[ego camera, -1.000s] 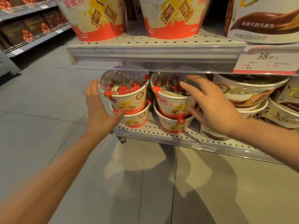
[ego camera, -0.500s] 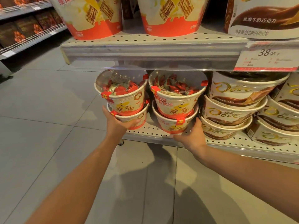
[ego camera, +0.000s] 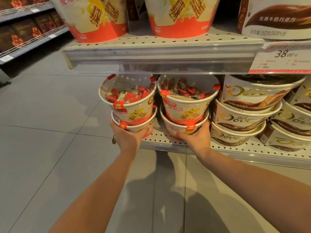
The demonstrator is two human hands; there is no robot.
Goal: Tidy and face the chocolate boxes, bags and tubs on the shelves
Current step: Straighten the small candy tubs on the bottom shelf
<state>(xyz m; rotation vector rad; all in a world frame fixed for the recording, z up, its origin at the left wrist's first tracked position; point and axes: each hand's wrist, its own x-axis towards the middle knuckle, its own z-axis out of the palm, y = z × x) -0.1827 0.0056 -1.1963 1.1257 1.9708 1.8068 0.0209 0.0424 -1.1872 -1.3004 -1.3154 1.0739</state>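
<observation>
Your left hand (ego camera: 128, 137) cups the bottom left wafer tub (ego camera: 134, 127) and your right hand (ego camera: 196, 137) cups the bottom right wafer tub (ego camera: 181, 129) on the lower shelf (ego camera: 235, 149). Slide both stacks together, level, labels forward.

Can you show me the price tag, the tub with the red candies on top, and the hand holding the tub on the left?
Price tag (ego camera: 284, 59), head view, white middle.
Left top tub (ego camera: 128, 101), head view, front wall.
Left hand (ego camera: 127, 137), head view, back of hand.
</observation>
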